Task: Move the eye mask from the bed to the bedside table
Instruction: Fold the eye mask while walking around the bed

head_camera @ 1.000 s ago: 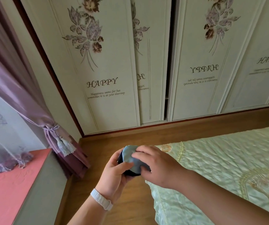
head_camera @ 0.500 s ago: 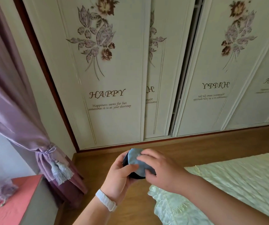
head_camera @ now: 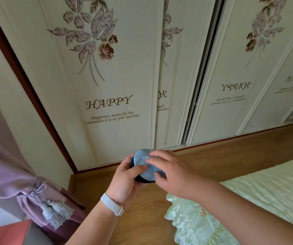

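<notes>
Pale blue satin eye mask with dark underside point(head_camera: 146, 166), bunched small, sits at lower centre of frame, clear of bed. Left hand point(head_camera: 124, 181) cups it from below, right hand point(head_camera: 174, 174) pinches it from above; both grasping it. View has swung up since a second ago: green quilted bedspread point(head_camera: 259, 200) slid to lower right, so carry looks under way. Bedside table not identifiable; mask strap hidden.

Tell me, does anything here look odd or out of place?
Little stands out. The wardrobe doors stand slightly apart, leaving a dark gap, and one door's "HAPPY" lettering reads mirrored. The eye mask is bunched up, held between the left hand and right hand above the floor.
</notes>
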A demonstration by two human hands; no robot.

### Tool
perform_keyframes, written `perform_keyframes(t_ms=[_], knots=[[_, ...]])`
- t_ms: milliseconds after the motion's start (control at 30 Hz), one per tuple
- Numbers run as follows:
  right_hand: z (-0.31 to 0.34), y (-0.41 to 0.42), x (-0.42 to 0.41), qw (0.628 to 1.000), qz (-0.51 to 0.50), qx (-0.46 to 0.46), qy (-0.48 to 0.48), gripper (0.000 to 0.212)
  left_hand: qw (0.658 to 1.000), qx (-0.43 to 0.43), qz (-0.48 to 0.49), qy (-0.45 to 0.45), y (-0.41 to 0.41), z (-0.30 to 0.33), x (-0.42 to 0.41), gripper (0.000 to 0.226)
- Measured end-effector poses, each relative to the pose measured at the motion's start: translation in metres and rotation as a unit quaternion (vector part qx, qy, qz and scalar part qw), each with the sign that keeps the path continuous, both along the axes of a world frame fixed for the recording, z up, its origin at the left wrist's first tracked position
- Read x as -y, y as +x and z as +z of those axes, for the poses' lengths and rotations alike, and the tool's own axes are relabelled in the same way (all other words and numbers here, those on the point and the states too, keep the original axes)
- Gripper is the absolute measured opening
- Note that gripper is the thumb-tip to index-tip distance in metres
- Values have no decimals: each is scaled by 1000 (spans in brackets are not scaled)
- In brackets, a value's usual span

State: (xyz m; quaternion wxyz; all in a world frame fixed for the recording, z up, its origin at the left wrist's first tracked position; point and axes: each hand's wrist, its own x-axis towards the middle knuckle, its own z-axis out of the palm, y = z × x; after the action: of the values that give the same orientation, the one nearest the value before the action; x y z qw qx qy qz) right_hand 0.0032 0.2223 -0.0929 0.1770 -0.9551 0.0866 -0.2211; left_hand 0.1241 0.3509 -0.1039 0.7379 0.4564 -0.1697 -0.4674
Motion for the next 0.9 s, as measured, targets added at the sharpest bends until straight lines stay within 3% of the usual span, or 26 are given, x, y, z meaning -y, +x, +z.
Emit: perform_keyframes(t_ms=[200, 600, 900], knots=[[-9, 46, 67, 999, -9, 33, -1, 41, 1000, 21, 16, 15, 46, -4, 75, 38], [4, 90, 237, 999, -42, 10, -19, 40, 998, 48, -15, 35, 97, 12, 258, 35], [2, 109, 328, 992, -124, -34, 10, 43, 990, 39, -130, 24, 135, 8, 367, 42]])
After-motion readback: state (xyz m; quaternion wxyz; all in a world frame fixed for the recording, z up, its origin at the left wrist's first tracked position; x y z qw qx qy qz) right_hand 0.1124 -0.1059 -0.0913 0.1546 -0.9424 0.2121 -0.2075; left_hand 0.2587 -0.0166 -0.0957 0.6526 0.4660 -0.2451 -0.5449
